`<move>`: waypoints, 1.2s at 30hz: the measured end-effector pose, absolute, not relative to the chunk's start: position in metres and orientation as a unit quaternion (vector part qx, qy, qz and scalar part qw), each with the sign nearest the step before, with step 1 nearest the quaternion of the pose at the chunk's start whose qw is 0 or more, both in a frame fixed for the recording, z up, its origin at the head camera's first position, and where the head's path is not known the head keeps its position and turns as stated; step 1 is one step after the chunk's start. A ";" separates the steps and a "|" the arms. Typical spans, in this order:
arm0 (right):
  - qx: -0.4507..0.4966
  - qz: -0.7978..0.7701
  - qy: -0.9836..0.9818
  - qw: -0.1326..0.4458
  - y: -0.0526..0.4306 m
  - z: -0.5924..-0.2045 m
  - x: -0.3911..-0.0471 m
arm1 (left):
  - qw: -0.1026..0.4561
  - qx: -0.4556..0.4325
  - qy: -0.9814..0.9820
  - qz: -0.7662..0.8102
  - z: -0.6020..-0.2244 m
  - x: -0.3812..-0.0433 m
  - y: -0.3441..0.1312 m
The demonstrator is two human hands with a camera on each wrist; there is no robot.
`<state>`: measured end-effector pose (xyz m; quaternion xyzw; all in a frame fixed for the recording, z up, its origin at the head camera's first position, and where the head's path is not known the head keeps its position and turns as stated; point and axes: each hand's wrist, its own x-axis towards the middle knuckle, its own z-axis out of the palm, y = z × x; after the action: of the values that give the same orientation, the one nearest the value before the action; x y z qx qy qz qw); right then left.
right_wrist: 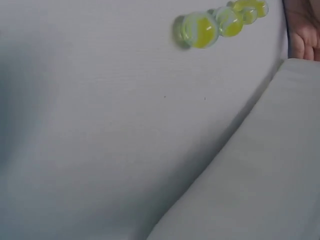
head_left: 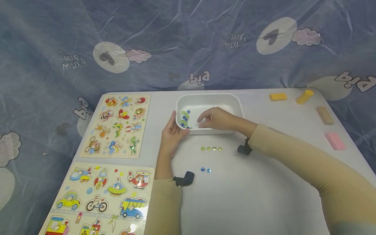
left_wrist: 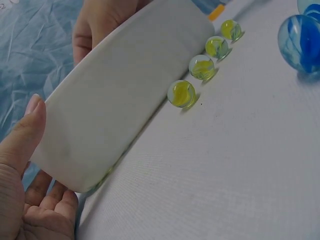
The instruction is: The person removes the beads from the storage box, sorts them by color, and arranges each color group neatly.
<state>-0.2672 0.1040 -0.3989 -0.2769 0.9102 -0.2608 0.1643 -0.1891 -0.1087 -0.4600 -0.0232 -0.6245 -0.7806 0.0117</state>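
A white plastic tray [head_left: 210,131] stands at the table's far side, its left end tipped up a little in the left wrist view. My left hand [head_left: 171,137] grips its near left corner, thumb at the rim and fingers underneath. Green and blue marbles [head_left: 185,119] are gathered in the tray's left end. My right hand [head_left: 217,118] reaches inside over the middle, fingers bent, thumb and forefinger slightly apart, with no marble visible between them. In front of the tray lies a row of several yellow-green marbles [head_left: 209,148]. Closer to me sit two blue marbles [head_left: 208,170].
Two wooden picture puzzle boards, one of insects [head_left: 116,155] and one of vehicles [head_left: 110,168], lie on the left. Along the right edge are a yellow block [head_left: 277,97], a yellow cylinder [head_left: 305,97], a brown block [head_left: 325,115] and a pink block [head_left: 335,141].
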 end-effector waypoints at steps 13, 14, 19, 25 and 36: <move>-0.293 -0.246 0.889 0.251 0.077 -0.408 -0.286 | 0.013 -0.037 -0.615 -0.788 -0.462 -0.190 -0.108; -0.291 -0.245 0.889 0.255 0.076 -0.408 -0.286 | 0.012 -0.036 -0.616 -0.787 -0.462 -0.190 -0.108; -0.288 -0.234 0.889 0.270 0.073 -0.407 -0.288 | 0.010 -0.034 -0.619 -0.785 -0.465 -0.191 -0.108; -0.298 -0.219 0.888 0.274 0.073 -0.408 -0.292 | 0.011 -0.034 -0.622 -0.782 -0.461 -0.191 -0.108; -0.324 -0.193 0.903 0.206 0.072 -0.403 -0.290 | 0.006 -0.031 -0.619 -0.785 -0.462 -0.191 -0.112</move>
<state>-0.2897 0.0724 -0.4033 -0.3238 0.9030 -0.1929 0.2061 -0.1907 -0.1117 -0.4619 -0.0305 -0.6187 -0.7850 0.0060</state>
